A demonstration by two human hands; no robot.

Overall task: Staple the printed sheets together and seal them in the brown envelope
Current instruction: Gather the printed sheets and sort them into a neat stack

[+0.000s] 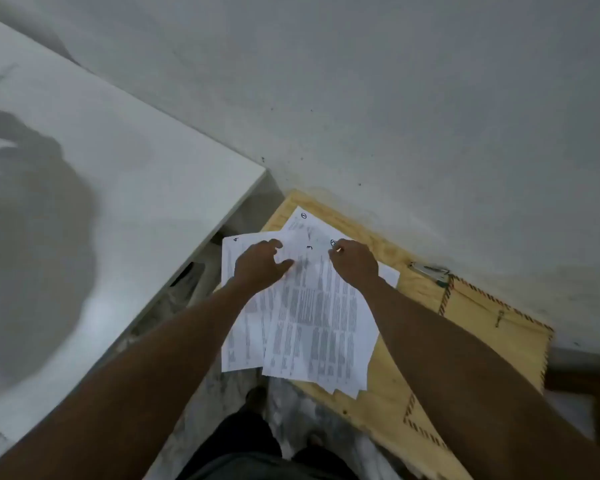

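Several printed sheets [321,323] lie fanned out and overlapping on a small plywood table [388,396], with handwritten numbers at their top corners. My left hand [258,265] rests on the upper left of the pile, fingers curled over a sheet's top edge. My right hand [355,259] pinches the top edge of the sheets near a circled number. A brown envelope [492,327] with a striped border lies flat to the right, partly under my right forearm. A metal stapler [430,271] sits at the envelope's far corner by the wall.
A grey wall [395,98] runs right behind the plywood table. A large white tabletop [101,202] stands to the left, with a gap and clutter below between the two. My legs and the marbled floor [291,410] show beneath the sheets.
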